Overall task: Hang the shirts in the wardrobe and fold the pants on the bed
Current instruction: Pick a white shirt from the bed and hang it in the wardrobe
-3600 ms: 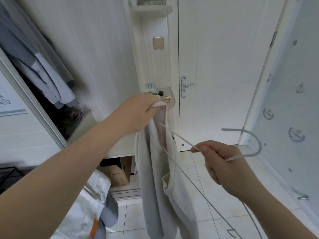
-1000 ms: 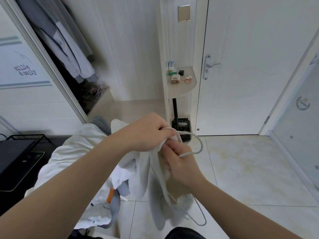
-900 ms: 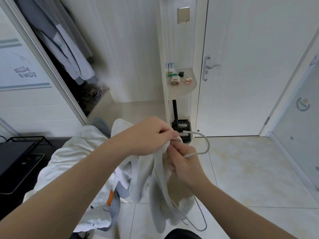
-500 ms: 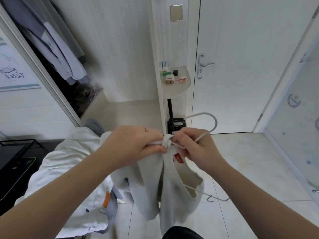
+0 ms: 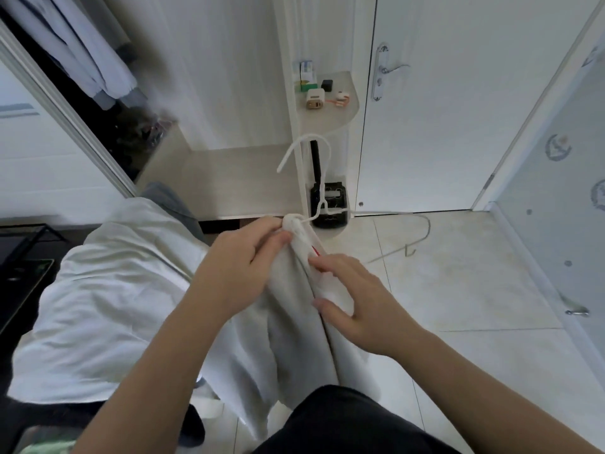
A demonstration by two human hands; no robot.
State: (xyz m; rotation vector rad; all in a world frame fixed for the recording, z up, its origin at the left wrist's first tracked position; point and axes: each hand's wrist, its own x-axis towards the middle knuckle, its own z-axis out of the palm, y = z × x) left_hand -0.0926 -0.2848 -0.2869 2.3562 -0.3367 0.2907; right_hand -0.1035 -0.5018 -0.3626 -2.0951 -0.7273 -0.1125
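One shirt in hand, pale, hanging mid-frame over the floor tiles, just right of a white cloth spread at left. Lower end partly lost behind dark clothing at the bottom edge. Unable to make out sleeves or front among the folds. At the collar, red label half hidden. Wire hanger threaded partly into the collar: left shoulder buried in cloth, right shoulder out in the open above the tiles, hook uppermost, opening to the left.

Grip by left hand: clenched on the bunched collar right at the hanger's neck, knuckles up, forearm in from lower left. Grip by right hand: lower on the shirt, pinching its edge between thumb and forefinger, other fingers loosely bent, forearm in from lower right. Both hands close together, not touching.

Counted: one shirt held, one hanger, two hands, one label. Further out: wardrobe open at upper left, with hung shirts cut off by the top edge, number not determinable. Beyond the hook, shelf bearing at least four small items, kinds unclear. One door, shut, one handle. At the left edge, black rack, cropped.
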